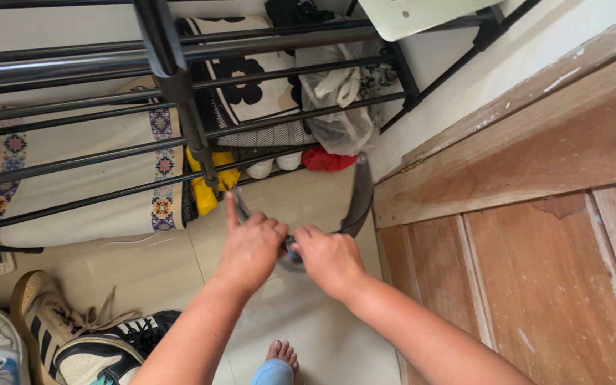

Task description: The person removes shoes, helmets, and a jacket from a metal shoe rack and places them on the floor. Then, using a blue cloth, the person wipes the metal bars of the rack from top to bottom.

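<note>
My left hand [251, 246] and my right hand [329, 260] meet over the tiled floor, both closed on a dark curved object [356, 199] that looks like a pair of glasses. One thin arm of it sticks up beside my left index finger. The other, broader arm curves up to the right of my right hand. Its middle part is mostly hidden between my fingers.
A black metal rack [180, 93] stands ahead, with patterned cloth bags [73, 178], a clear plastic bag [344, 107], a yellow item [204, 189] and a red item [326, 160]. A wooden door [536, 235] fills the right. Sneakers [65, 335] lie at lower left. My bare foot [283, 353] is below.
</note>
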